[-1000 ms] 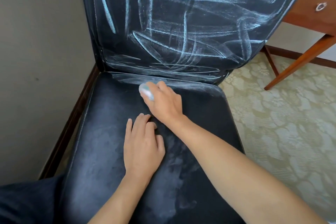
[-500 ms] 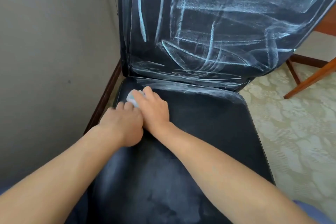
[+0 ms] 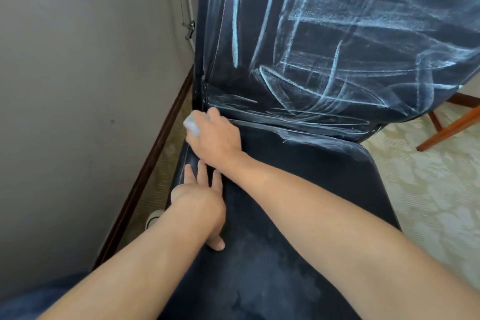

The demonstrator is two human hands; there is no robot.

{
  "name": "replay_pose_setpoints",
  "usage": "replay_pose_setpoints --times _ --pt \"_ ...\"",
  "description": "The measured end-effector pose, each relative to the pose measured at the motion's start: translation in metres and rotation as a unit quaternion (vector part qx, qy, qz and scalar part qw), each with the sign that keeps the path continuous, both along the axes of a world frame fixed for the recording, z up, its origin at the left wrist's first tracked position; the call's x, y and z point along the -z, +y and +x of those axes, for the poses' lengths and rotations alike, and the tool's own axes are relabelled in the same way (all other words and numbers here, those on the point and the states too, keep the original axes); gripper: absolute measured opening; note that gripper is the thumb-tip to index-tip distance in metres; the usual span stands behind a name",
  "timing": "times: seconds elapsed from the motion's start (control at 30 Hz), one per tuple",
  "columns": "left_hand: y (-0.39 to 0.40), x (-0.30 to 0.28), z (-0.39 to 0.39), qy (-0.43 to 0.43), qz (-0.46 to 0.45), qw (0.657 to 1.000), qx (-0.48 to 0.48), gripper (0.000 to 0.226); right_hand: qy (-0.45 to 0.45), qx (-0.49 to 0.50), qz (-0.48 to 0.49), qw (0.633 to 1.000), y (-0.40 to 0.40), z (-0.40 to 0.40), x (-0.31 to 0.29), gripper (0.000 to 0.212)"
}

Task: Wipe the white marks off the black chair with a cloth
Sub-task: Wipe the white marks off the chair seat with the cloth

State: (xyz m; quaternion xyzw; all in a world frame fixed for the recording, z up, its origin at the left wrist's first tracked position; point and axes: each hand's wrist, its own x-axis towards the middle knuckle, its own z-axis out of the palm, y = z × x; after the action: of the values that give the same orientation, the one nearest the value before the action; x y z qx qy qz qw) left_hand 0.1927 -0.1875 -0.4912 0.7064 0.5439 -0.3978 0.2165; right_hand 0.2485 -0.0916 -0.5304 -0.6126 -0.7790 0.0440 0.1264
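The black chair [image 3: 306, 189] fills the view, its backrest [image 3: 337, 34] covered in white chalk-like streaks. A white smear [image 3: 311, 139] runs along the seat's back edge. My right hand [image 3: 217, 135] grips a small pale bluish cloth [image 3: 191, 126] at the seat's back left corner, just under the backrest. Only a bit of the cloth shows past the fingers. My left hand [image 3: 200, 189] rests flat on the seat's left side, fingers straight, right behind the right wrist. The front of the seat looks dull and faintly smudged.
A grey wall [image 3: 78, 86] with a dark wooden baseboard [image 3: 145, 179] stands close on the left. Patterned beige carpet [image 3: 428, 202] lies to the right, with a wooden furniture leg [image 3: 449, 128] at the far right. A thin cord [image 3: 185, 8] hangs by the wall.
The right hand slid the cloth leftward along the seat's back edge to the corner. The left hand, curled beside it half a second ago, now lies flat a little nearer me.
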Motion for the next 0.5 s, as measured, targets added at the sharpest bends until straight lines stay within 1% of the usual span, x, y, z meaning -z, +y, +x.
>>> replay_pose_setpoints --times 0.03,0.07,0.1,0.17,0.23,0.3,0.37,0.43,0.5 --pt "-0.001 -0.001 -0.001 -0.003 -0.001 1.0 0.0 0.144 -0.017 -0.038 -0.01 0.999 0.002 -0.001 -0.002 0.035" --pt "-0.001 -0.001 -0.002 -0.003 0.0 1.0 0.002 0.143 -0.03 -0.043 -0.017 0.999 0.005 0.003 -0.004 0.037" --pt "-0.002 0.0 -0.002 -0.003 0.002 1.0 0.003 0.143 -0.029 -0.015 -0.018 0.999 0.006 0.011 -0.004 0.036" --pt "-0.003 0.001 -0.003 -0.008 0.01 1.0 0.004 0.142 -0.019 0.085 -0.013 0.996 0.006 0.041 0.001 0.035" --pt "-0.003 0.003 -0.003 -0.01 0.019 1.0 0.009 0.141 -0.042 0.177 0.012 0.983 -0.003 0.081 0.008 0.033" --pt "-0.003 0.005 -0.001 -0.007 0.028 0.999 0.013 0.141 -0.046 0.228 0.035 0.972 -0.014 0.105 0.013 0.036" --pt "-0.001 0.007 0.001 -0.007 0.034 0.999 0.015 0.143 -0.009 0.236 0.032 0.971 -0.023 0.106 0.015 0.041" --pt "-0.001 0.009 0.002 -0.004 0.037 0.999 0.015 0.143 0.034 0.22 0.03 0.974 -0.027 0.098 0.018 0.04" --pt "-0.002 0.01 0.003 0.002 0.042 0.999 0.021 0.143 0.053 0.188 0.041 0.98 -0.021 0.087 0.016 0.037"
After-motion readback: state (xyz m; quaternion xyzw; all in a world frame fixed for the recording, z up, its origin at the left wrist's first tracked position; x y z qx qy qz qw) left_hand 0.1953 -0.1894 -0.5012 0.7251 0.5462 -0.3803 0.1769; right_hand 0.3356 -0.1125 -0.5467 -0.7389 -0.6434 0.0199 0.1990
